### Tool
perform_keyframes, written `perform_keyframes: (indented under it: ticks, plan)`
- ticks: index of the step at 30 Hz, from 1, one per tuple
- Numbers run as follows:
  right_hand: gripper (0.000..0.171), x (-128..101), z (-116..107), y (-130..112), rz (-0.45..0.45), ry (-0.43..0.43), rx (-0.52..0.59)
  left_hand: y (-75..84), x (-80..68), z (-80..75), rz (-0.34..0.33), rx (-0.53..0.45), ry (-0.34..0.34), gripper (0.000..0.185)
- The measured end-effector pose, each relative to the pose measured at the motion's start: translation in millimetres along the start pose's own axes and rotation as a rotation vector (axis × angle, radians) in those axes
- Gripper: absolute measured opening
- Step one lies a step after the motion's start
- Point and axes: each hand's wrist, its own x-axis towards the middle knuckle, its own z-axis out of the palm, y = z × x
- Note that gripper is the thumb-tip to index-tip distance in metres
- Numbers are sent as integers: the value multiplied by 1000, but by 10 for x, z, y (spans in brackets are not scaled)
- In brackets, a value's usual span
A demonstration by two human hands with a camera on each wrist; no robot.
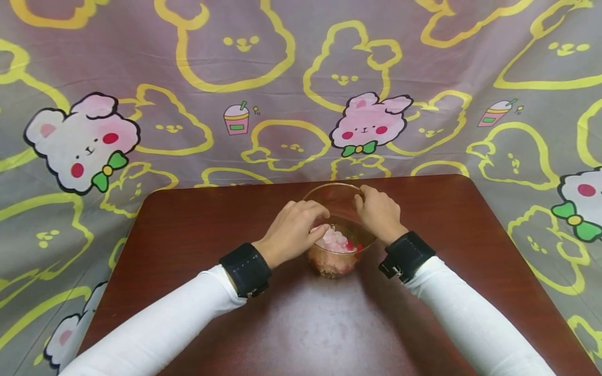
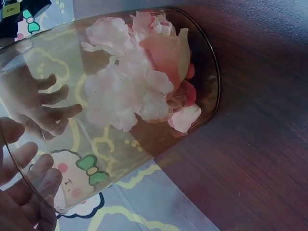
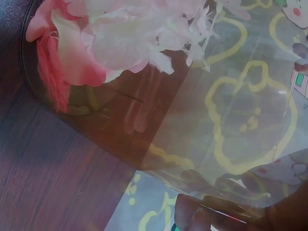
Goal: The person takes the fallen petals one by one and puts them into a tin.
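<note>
Cloth (image 1: 94, 219): it hangs behind the table and falls past the table's left and right sides; rabbit and bear drawings are printed on it.
Table (image 1: 197, 235): dark red-brown wood. The far edge is at 12 o'clock, just behind the bowl, and the rounded corners are at 10 and 2 o'clock.
Left hand (image 1: 291, 230): it is at 9 o'clock of the bowl. The fingers are curled over the near-left rim and reach down to the petals. I cannot tell if they already pinch one. In the left wrist view the fingertips (image 2: 29, 187) lie spread against the glass.
Bowl (image 1: 336, 263): clear glass, it stands on the table a little past the middle, toward the far edge, between both hands.
Petals (image 1: 335, 241): pale pink with some red ones, in a loose heap at the bottom of the bowl.
Right hand (image 1: 378, 214): it is at 3 o'clock of the bowl. The fingers are bent over the far-right rim and grip it, it seems to keep the bowl steady.
Step in hand: I judge that the left hand works in the petals while the right hand holds the bowl.
Next move: it needs a soft pinch, because petals are light, and a firm right hand.
Open room: wide bare table at 6 o'clock, and also at 9 and 3 o'clock; little room at 12 o'clock.
</note>
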Motion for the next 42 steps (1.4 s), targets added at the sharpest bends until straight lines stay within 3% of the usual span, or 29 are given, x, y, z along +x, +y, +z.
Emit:
perform_keyframes:
  ticks: [9,15,19,31,38,42]
  plan:
    - [29,6,-57,21,2,-74,26,7,-6,9,7,-33,12,22]
    - [53,15,-146,41,7,-169,45,-33,-23,-51,1,-105,49,41]
    - [69,14,-155,56,0,-189,45,-80,-37,-155,-18,-51,35,52]
    - [76,-176,-191,-208,-266,-74,-19,-263,-309,-512,-116,119,-112,74]
    - [79,-435,-135,-426,-403,-62,-42,-283,-556,-678,-208,179,-112,81]
    - [82,-608,-95,-536,-474,-49,-49,-277,-736,-704,-228,193,-120,84]
